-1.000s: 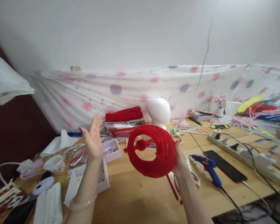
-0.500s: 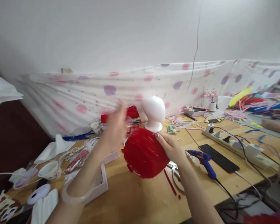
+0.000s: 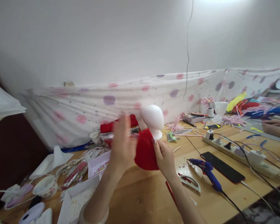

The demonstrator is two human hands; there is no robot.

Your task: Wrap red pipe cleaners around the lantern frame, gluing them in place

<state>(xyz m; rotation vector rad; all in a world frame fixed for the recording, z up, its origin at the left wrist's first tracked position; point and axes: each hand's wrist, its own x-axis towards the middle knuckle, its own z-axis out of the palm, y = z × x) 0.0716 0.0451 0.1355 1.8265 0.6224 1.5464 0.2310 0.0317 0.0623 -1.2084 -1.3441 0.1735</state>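
Observation:
A red ribbed round shell (image 3: 146,151) is held up over the wooden table (image 3: 149,196). My right hand (image 3: 164,157) grips its right side with fingers curled on it. My left hand (image 3: 124,144) is blurred by motion, its fingers stretched out and laid against the shell's left side. Just behind the shell stands a white foam head form (image 3: 152,118). Scissors (image 3: 189,182) and a red stick (image 3: 170,189) lie on the table below my right wrist.
A blue glue gun (image 3: 207,169), a black phone (image 3: 222,166) and a power strip (image 3: 238,151) with cables lie to the right. White boxes of beads (image 3: 98,165), a bowl (image 3: 45,186) and packets crowd the left. Another person's hand (image 3: 273,128) rests at the far right.
The shell was turned from open side facing me to its ribbed back and lifted toward the foam head. My left hand swung in from the left onto it.

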